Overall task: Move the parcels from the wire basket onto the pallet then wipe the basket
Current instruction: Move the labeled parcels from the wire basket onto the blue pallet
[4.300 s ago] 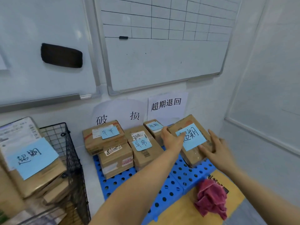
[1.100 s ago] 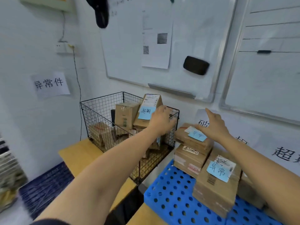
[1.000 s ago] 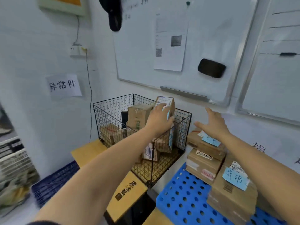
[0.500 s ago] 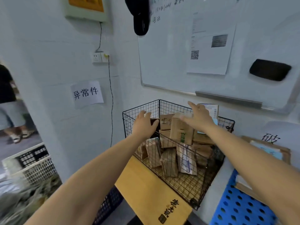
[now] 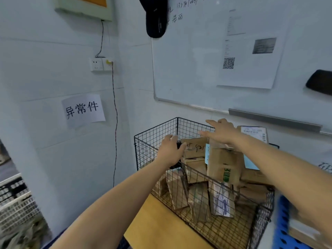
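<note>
Head view: wire basket (image 5: 156, 139) centre-right, piled with parcels (image 5: 197, 200), on wooden counter (image 5: 161, 223). At its left, left hand (image 5: 169, 151) fingers curled on end of scribbled parcel (image 5: 195, 148). Above tall parcel (image 5: 222, 166), right hand (image 5: 222, 132) fingers straight, apart. Blue pallet (image 5: 282, 221) lower right edge.

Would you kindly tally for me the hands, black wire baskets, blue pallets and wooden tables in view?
Hands: 2, the left hand and the right hand
Black wire basket: 1
Blue pallet: 1, only partly in view
Wooden table: 1
Total: 5
</note>
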Demonstrator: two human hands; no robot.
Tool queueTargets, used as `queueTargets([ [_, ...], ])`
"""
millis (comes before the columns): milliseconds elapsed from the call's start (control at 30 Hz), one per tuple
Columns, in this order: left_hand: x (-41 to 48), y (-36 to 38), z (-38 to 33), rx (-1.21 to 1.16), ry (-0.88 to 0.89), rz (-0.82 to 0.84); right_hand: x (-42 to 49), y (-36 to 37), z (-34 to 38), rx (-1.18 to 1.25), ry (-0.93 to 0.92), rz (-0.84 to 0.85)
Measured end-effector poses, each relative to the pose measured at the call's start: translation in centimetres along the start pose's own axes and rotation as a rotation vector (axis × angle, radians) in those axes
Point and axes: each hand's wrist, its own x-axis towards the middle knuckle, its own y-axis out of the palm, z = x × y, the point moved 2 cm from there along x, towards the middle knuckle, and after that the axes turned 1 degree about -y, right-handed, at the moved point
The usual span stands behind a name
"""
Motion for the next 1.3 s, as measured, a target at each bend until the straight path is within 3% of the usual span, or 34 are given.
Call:
queueTargets([
  [200,4.8,3.4,-0.4,0.013,0.146,0.205,3.3,1.2,-1.0,-0.054,0.104,0.132],
  [367,6.3,7.3,-1.1,0.026,0.233,0.513,2.8,2.5,-1.3,-0.138,0.154,0.242],
  [533,8.2,8.6,-1.1,-0.085,0.395,0.656,1.2,1.9,-0.4,-0.125,0.242,0.223],
  [633,9.6,8.4,-0.5,-0.025,0.532,0.702,-0.3,1.7,-0.1,-0.091,0.329,0.211],
  [867,11.3,9.0,-1.2,0.021,0.798,0.674,-4.7,2.4,0.6,0.033,0.594,0.131],
  [967,10.7,10.3,-1.1,-0.011,0.797,0.714,-6.2,3.2,1.3,0.033,0.652,0.097],
  [1300,12.5,8.5,-2.0,-0.368,0.709,0.771,-6.3,1.4,2.2,0.241,0.692,-0.296],
])
